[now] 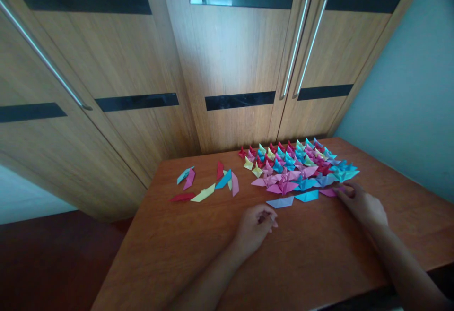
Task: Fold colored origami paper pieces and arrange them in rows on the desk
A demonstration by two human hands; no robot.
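Observation:
My right hand (365,207) pinches the right end of a magenta folded paper piece (328,192) lying on the table. A blue folded piece (307,196) and a lilac folded piece (280,202) continue leftward from it in a loose row. Just below the lilac piece, my left hand (253,229) rests with its fingers curled in, and nothing shows in them. Behind the row stand many small origami stars (289,162) in pink, blue, red, yellow and green, set close together.
Several flat folded strips lie to the left on the wooden table (177,254), among them a red strip (183,197), a yellow strip (203,193) and a blue strip (223,179). A wooden wardrobe (234,51) rises behind the table. On the right is a pale wall (407,112).

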